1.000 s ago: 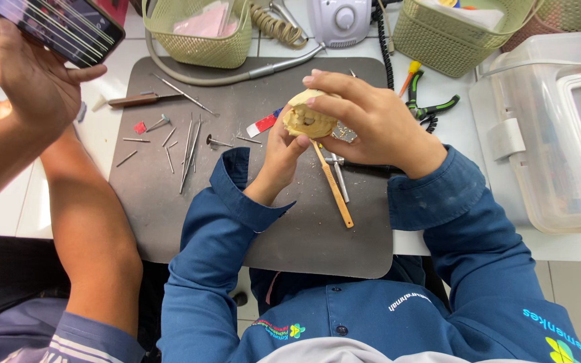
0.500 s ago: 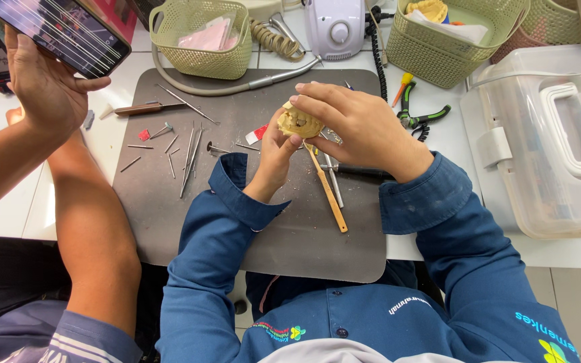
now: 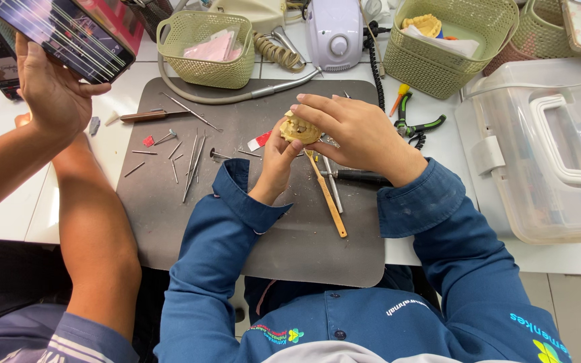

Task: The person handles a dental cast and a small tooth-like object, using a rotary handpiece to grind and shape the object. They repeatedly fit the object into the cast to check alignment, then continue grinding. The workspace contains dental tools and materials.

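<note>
The yellowish dental cast is clamped between both hands above the grey mat: left hand fingers beneath, right hand fingers over it, wooden-handled tool pointing toward the body.

Plaster cast mostly behind fingers

Dental cast was pale yellow. Mat dull grey-brown on white worktop. Sleeves deep blue. Baskets pale green, lattice-patterned. Tool handle light wood. Pliers had green-black grips. Storage box clear, white handle. Phone screen showed diagonal streaks.
</note>
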{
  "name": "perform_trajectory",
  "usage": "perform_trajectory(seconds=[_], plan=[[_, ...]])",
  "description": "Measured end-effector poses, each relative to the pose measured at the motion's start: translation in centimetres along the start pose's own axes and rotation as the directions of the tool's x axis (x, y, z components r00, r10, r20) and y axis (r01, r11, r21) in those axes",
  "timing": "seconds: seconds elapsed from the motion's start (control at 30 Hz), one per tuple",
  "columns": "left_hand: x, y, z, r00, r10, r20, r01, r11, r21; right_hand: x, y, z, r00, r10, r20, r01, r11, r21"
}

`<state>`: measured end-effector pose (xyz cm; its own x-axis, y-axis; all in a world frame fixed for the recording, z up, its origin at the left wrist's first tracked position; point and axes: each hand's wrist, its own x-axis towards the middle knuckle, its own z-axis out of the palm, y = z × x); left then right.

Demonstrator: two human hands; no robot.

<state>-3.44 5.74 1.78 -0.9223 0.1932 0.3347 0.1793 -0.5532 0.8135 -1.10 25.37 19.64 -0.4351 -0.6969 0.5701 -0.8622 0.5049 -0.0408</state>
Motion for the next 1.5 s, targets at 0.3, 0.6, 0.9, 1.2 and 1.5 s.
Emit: perform_trajectory(seconds=[0.3, 0.6, 0.9, 1.2, 1.5], plan=[[-0.6, 1.1, 0.3, 1.0, -0.003, -0.027, 0.004, 0.999, 0.05, -0.5, -0.7, 0.9, 0.999, -0.002, -0.05, 0.002, 1.0, -0.002], [-1.1, 1.6, 2.6, 0.999, -0.034, 0.002, 0.034, 0.999, 0.03, -2.1, -0.2, 0.6, 0.999, 0.023, -0.026, -0.023, 1.0, 0.005], [-0.9, 0.7, 3.4, 0.998, -0.067, 0.013, 0.067, 0.997, 0.03, -3.1, 0.4, -0.4, 0.998, 0.055, 0.016, -0.056, 0.998, 0.012], [-1.1, 1.4, 2.9, 0.993, -0.119, -0.002, 0.119, 0.993, -0.016, -2.4, 0.1, -0.3, 0.996, 0.086, 0.037, -0.086, 0.996, -0.012], [-1.4, 1.7, 3.3, 0.981, -0.196, 0.01, 0.196, 0.979, -0.054, -3.0, -1.0, -0.3, 0.99, 0.13, 0.047, -0.129, 0.991, -0.034]])
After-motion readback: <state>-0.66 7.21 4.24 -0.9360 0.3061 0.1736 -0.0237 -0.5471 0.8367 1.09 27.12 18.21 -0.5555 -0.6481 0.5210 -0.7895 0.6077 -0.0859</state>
